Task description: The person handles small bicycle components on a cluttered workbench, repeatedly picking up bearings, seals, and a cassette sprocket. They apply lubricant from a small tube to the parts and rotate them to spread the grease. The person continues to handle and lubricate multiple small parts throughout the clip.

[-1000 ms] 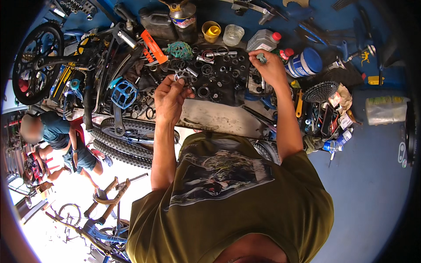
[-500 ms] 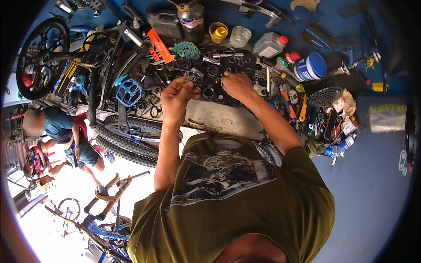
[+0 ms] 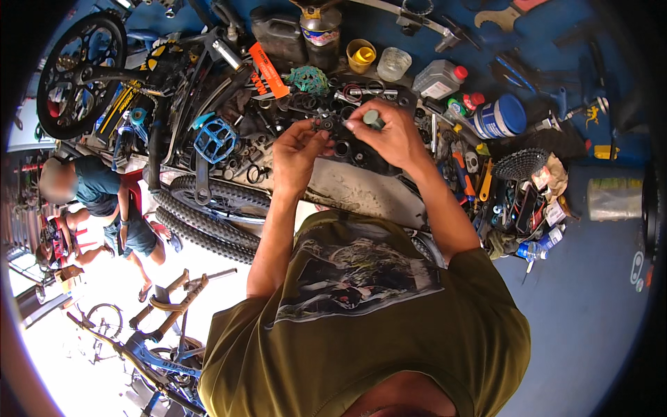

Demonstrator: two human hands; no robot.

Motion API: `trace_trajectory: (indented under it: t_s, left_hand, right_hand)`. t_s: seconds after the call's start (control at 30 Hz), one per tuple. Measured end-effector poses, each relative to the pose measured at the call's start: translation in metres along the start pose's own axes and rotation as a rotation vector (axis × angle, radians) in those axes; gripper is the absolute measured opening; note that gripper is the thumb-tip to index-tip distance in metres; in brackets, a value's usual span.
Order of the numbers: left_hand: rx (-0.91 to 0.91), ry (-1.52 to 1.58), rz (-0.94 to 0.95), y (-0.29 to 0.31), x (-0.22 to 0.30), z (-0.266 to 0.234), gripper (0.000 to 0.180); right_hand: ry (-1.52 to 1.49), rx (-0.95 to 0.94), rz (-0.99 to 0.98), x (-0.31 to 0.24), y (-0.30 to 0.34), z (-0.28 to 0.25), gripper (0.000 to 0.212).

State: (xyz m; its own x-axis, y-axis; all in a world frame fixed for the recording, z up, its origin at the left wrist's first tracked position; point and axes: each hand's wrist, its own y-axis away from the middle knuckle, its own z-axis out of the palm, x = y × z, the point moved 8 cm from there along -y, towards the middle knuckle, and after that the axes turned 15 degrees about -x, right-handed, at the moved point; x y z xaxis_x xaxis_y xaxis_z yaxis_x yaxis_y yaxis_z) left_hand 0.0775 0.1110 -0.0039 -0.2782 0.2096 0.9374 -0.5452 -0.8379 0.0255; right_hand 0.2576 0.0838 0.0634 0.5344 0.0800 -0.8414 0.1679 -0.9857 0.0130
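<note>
Dark metal is held at the fingertips of the left hand (image 3: 297, 154): a small bicycle part (image 3: 325, 124), its thumb and fingers pinched together upon it, just above the near-left area of a black mat (image 3: 366, 160). The right hand (image 3: 392, 137) closes around a grey-green cap-like piece (image 3: 373, 119), whose flat end faces upward, and its fingertips stand just beside the metal part. Judging by this arrangement, the handling appears to be in progress rather than complete: both pieces are in hand and off the mat, yet they appear separate, while a dark ring (image 3: 341, 149) and other small parts lie loose nearby. To the left, a blue platform pedal (image 3: 215, 140) rests apart from the hands; a turquoise tangled bundle (image 3: 308, 80) lies beyond them. The fingers hide much of both held pieces, so their exact kinds cannot be told. Whether the right fingertips touch the metal part, or pinch something smaller, is unclear. Both hands cover portions of the mat, and shadow blurs its dark contents.
</note>
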Motion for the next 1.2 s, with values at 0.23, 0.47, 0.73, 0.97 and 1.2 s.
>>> trace_trajectory:
  t_s: [0.23, 0.47, 0.73, 0.97, 1.2]
  left_hand:
    - [-0.020, -0.036, 0.041, 0.000, 0.009, 0.012, 0.027]
    - [-0.049, -0.038, 0.030, 0.005, 0.015, 0.011, 0.021]
    - [-0.063, 0.016, 0.024, 0.006, 0.016, 0.011, 0.017]
    - [-0.140, 0.116, 0.017, 0.007, 0.010, 0.004, 0.014]
    - [-0.120, 0.040, -0.011, 0.006, 0.009, 0.003, 0.014]
  right_hand:
    - [0.049, 0.163, -0.105, -0.021, 0.001, 0.004, 0.021]
    - [-0.239, -0.076, 0.045, -0.002, -0.005, 0.026, 0.023]
    - [-0.248, -0.063, -0.024, -0.014, -0.004, 0.022, 0.022]
    - [-0.505, -0.247, 0.160, -0.006, 0.002, 0.020, 0.024]
    - [0.338, -0.094, 0.438, 0.056, 0.004, -0.002, 0.025]
